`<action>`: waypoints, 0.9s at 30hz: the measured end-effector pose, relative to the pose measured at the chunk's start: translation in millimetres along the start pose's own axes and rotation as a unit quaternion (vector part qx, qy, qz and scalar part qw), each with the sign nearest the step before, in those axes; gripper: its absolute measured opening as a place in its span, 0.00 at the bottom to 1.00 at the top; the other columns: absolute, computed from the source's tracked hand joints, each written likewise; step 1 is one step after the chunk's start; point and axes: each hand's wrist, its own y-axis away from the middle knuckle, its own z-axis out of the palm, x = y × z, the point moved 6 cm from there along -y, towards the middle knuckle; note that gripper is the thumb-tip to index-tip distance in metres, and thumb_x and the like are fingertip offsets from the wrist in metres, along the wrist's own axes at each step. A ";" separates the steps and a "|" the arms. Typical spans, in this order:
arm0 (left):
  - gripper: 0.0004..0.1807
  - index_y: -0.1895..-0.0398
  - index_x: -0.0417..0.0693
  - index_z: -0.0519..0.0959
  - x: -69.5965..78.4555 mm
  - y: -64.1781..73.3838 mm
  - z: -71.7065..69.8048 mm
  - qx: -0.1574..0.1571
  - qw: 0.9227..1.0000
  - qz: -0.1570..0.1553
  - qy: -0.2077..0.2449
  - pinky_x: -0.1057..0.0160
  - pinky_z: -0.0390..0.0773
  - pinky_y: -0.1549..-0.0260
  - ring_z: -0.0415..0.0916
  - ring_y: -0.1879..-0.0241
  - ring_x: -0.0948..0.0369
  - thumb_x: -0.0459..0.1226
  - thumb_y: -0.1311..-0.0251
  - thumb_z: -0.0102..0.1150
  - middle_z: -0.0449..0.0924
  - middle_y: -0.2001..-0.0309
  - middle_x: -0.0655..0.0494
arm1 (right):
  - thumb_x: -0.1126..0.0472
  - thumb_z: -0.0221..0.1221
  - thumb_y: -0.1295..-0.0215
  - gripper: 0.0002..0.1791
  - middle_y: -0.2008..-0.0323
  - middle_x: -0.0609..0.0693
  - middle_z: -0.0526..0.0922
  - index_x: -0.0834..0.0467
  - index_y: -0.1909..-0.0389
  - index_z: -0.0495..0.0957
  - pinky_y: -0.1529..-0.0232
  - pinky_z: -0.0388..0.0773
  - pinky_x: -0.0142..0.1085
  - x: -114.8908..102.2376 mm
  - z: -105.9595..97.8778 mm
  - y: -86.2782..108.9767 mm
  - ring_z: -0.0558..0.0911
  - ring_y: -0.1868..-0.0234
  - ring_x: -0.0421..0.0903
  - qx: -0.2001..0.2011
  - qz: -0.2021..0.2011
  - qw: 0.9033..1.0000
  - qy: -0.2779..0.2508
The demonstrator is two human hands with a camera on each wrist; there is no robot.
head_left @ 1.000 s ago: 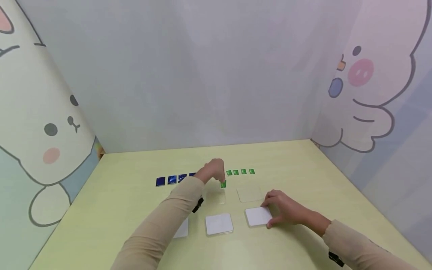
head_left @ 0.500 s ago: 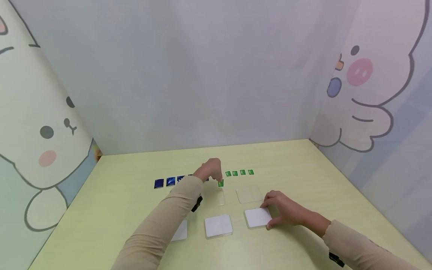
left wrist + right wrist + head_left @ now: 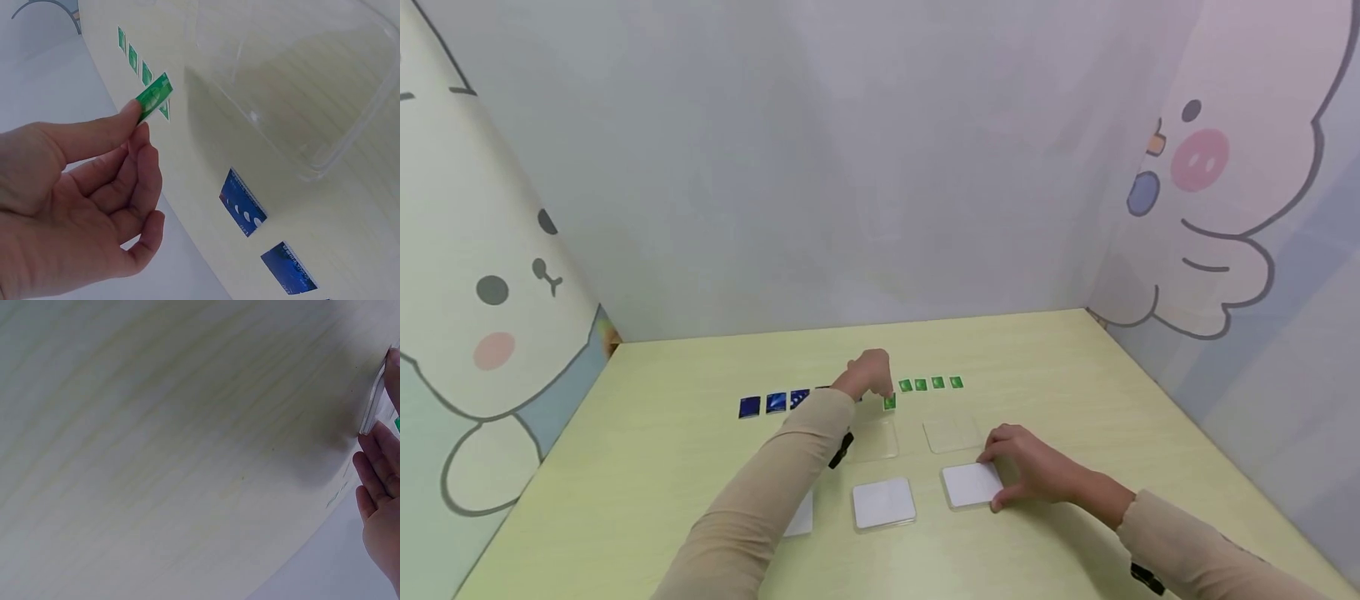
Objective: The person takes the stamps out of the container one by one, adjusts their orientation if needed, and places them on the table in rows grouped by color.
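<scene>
My left hand (image 3: 869, 374) pinches a small green stamp (image 3: 154, 98) between thumb and index finger, just above the table. Its other fingers curl loosely. Several more green stamps (image 3: 921, 385) lie in a row to the right. Blue stamps (image 3: 776, 403) form another row at the left, partly hidden by my left forearm. At the front right, my right hand (image 3: 1036, 467) grips the right end of a flat, clear-edged case with a white top (image 3: 966, 486), thumb on the near side and fingers on the far side. The right wrist view catches only its clear edge (image 3: 373, 400).
A similar white-topped case (image 3: 883, 503) lies to the left, and another (image 3: 802, 517) is partly covered by my left sleeve. Two clear lids or trays stand behind them, one on the right (image 3: 951, 433), one nearer my left wrist (image 3: 876, 442). A curtain (image 3: 850, 167) rises behind the table.
My left hand still pinches the green stamp, now raised very slightly. My right hand keeps its grip on the case. The whole head view has shifted a little.
</scene>
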 end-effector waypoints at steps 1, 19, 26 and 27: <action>0.11 0.63 0.40 0.81 -0.1 -1.3 0.3 0.003 1.000 -0.001 0.001 0.47 0.63 0.31 0.77 0.57 0.55 0.37 0.45 0.70 0.84 0.59 0.49 | 0.37 0.73 0.58 0.30 0.61 0.41 0.81 0.54 0.60 0.86 0.53 0.76 0.37 -0.1 0.0 0.1 0.75 0.58 0.37 0.002 -0.001 1.000 0.001; 0.19 0.49 0.39 0.76 -2.4 -17.5 3.9 0.015 1.000 0.003 0.001 0.46 0.58 0.28 0.74 0.47 0.54 0.34 0.44 0.67 0.80 0.47 0.47 | 0.37 0.73 0.58 0.30 0.60 0.42 0.81 0.54 0.59 0.85 0.52 0.76 0.39 -0.5 -0.7 0.6 0.76 0.56 0.39 0.000 0.010 1.000 0.000; 0.19 0.49 0.39 0.76 -6.5 -24.0 6.0 0.017 1.000 -0.002 -0.002 0.45 0.56 0.27 0.74 0.43 0.53 0.34 0.43 0.66 0.80 0.44 0.46 | 0.37 0.72 0.57 0.30 0.60 0.42 0.81 0.54 0.59 0.85 0.51 0.76 0.39 0.4 0.0 0.2 0.75 0.56 0.39 0.001 0.006 1.000 0.000; 0.18 0.49 0.39 0.76 -6.6 -25.2 6.3 0.018 1.000 -0.001 -0.003 0.45 0.56 0.27 0.74 0.44 0.53 0.34 0.42 0.66 0.80 0.45 0.46 | 0.36 0.72 0.57 0.30 0.60 0.41 0.81 0.54 0.59 0.85 0.51 0.76 0.39 0.6 0.2 0.1 0.75 0.56 0.39 0.001 0.005 1.000 0.000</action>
